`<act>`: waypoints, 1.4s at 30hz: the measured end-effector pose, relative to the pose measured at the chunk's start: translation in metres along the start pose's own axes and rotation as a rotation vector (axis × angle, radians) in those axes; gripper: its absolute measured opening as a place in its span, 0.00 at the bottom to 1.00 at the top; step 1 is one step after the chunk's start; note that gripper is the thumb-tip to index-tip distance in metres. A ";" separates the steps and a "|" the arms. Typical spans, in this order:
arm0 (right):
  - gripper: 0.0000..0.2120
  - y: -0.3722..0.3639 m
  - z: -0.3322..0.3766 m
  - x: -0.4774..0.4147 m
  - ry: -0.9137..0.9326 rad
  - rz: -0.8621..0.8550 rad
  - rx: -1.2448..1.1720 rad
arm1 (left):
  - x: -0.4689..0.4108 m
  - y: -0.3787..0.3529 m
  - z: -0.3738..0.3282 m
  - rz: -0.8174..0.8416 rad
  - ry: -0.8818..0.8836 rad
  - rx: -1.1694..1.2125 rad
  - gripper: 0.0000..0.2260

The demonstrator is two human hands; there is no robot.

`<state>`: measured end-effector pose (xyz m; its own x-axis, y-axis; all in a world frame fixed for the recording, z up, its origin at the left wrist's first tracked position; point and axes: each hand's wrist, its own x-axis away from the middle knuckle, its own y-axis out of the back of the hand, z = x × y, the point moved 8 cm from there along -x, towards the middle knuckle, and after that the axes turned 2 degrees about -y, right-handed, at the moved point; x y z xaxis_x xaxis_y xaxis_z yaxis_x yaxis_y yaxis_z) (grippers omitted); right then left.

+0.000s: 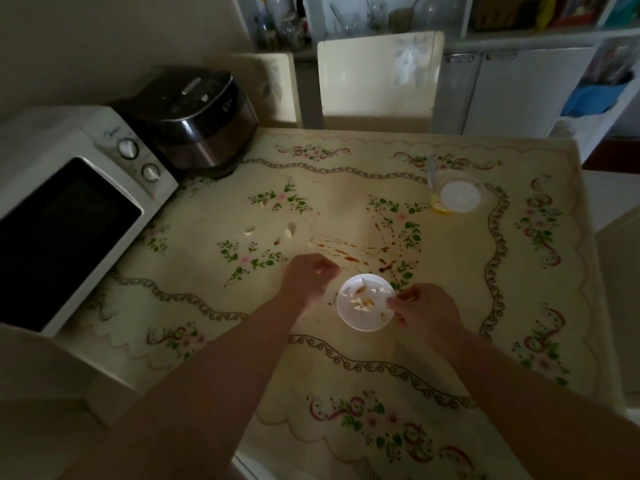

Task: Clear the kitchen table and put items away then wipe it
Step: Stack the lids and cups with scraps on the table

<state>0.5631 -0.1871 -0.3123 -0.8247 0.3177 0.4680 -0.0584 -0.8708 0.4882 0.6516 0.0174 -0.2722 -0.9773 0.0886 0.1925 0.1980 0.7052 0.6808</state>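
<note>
A small white plate (363,320) with several food scraps sits on the flowered tablecloth (346,368) near the middle. My right hand (427,308) pinches its right rim and also holds a thin stick. Just left of the plate, my left hand (310,275) is curled, with a small pale scrap pinched at its fingertips. Brown sauce streaks (349,258) and two pale scraps (289,232) (249,233) lie on the cloth beyond my hands. A clear glass (455,190) lies tipped over at the far right beside a yellow bit (437,206).
A white microwave (69,216) and a dark rice cooker (201,119) stand along the table's left side. Two pale chair backs (377,74) stand at the far edge. White cupboards and cluttered shelves (519,81) fill the background.
</note>
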 end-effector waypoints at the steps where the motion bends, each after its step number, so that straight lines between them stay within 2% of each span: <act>1: 0.06 -0.001 0.003 -0.002 -0.002 0.002 -0.001 | -0.006 0.009 0.009 -0.059 0.046 0.000 0.04; 4: 0.08 -0.008 0.014 -0.009 -0.006 0.012 0.012 | -0.028 0.032 0.041 -0.158 0.175 -0.041 0.06; 7: 0.08 -0.018 0.024 -0.016 -0.008 0.030 0.034 | -0.052 0.053 0.065 -0.177 0.271 -0.256 0.09; 10: 0.05 -0.029 0.029 -0.024 -0.018 0.046 0.039 | -0.075 0.065 0.077 -0.188 0.291 -0.295 0.10; 15: 0.07 -0.037 0.047 -0.037 -0.006 0.056 0.102 | -0.109 0.079 0.091 -0.109 0.318 -0.348 0.12; 19: 0.05 -0.045 0.056 -0.046 -0.006 0.045 0.071 | -0.126 0.081 0.099 -0.126 0.343 -0.357 0.10; 25: 0.05 -0.054 0.053 -0.051 -0.037 0.054 0.040 | -0.138 0.066 0.098 -0.016 0.293 -0.363 0.12; 29: 0.05 -0.054 0.056 -0.049 -0.024 0.056 0.049 | -0.135 0.064 0.101 -0.061 0.347 -0.525 0.12; 33: 0.05 -0.054 0.060 -0.047 -0.023 0.053 0.039 | -0.136 0.064 0.098 -0.140 0.305 -0.518 0.06; 36: 0.05 -0.055 0.063 -0.045 -0.022 0.054 0.045 | -0.137 0.068 0.097 -0.161 0.300 -0.508 0.09; 42: 0.05 -0.060 0.069 -0.048 -0.008 0.053 0.071 | -0.140 0.109 0.130 -0.283 0.427 -0.358 0.16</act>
<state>0.6453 -0.1238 -0.3131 -0.8209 0.2750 0.5004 0.0256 -0.8577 0.5135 0.8003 0.1729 -0.3170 -0.8939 -0.4081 0.1852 0.0213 0.3739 0.9272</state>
